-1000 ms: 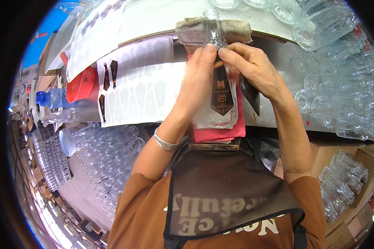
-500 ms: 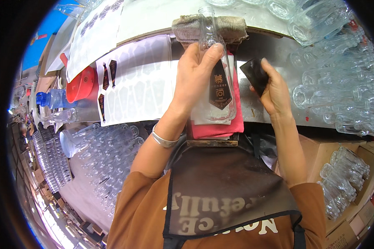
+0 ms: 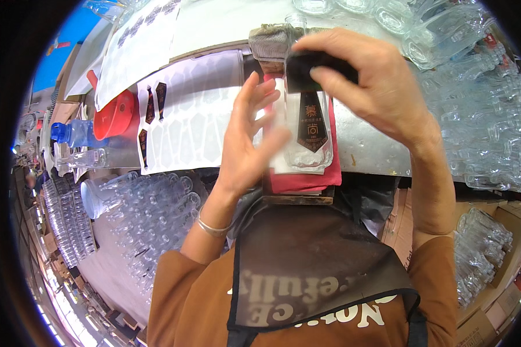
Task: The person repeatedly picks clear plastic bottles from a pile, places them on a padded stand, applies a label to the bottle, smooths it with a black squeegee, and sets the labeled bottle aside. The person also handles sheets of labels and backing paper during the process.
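A clear glass bottle (image 3: 324, 159) lies on its back on a padded stand, neck pointing away from me. Its front carries a black, tie-shaped label (image 3: 312, 124) with copper-coloured marks. My right hand (image 3: 367, 87) grips a flat black scraper (image 3: 321, 69), laid across the bottle at the label's upper end; the bottle's shoulder is hidden under it. Just left of the bottle, my left hand (image 3: 249, 139) is lifted off with its fingers apart and nothing in them; the thumb is blurred. Red cloth (image 3: 295, 184) and white padding lie beneath the bottle, and a rolled grey cloth (image 3: 266, 43) props its neck.
To the left lies a label sheet (image 3: 197, 110) with a few dark labels on it, beside a red plastic scoop (image 3: 116, 115). Rows of clear bottles (image 3: 469, 127) cover the right side. More bottles stand at lower left (image 3: 150, 214) and in a cardboard box (image 3: 506, 248).
My right hand has swung in from the right and brought the scraper onto the bottle. My left hand has let go of the bottle and drawn back to the left.
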